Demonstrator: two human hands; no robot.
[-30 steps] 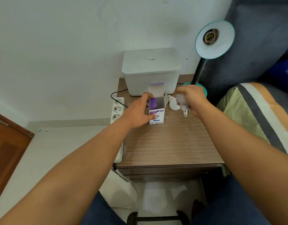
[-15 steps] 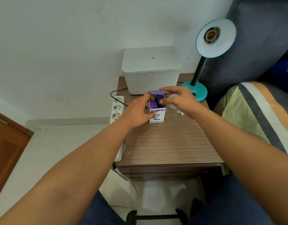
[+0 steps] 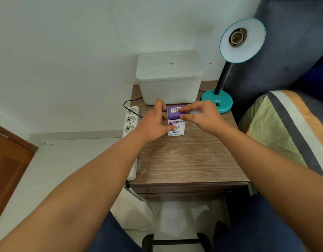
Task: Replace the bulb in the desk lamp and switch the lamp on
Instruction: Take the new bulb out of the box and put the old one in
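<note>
A small white and purple bulb box (image 3: 176, 131) stands on the wooden bedside table (image 3: 186, 160). My left hand (image 3: 153, 124) grips its left side. My right hand (image 3: 206, 119) pinches the purple lid flap down with thumb and forefinger. A white bulb (image 3: 194, 112) shows between that hand's fingers, tucked in the palm. The teal desk lamp (image 3: 217, 102) stands at the table's back right, its shade (image 3: 248, 50) tilted towards me and its socket (image 3: 237, 37) empty.
A white lidded bin (image 3: 168, 77) sits at the back of the table, just behind the box. A white power strip (image 3: 130, 122) with a black cable hangs by the table's left edge. A striped pillow (image 3: 284, 128) lies to the right, a wooden door (image 3: 7, 170) at the far left.
My right hand, with the bulb in it, moved left to the box and folded the upright lid flap down. My left hand stayed on the box.
</note>
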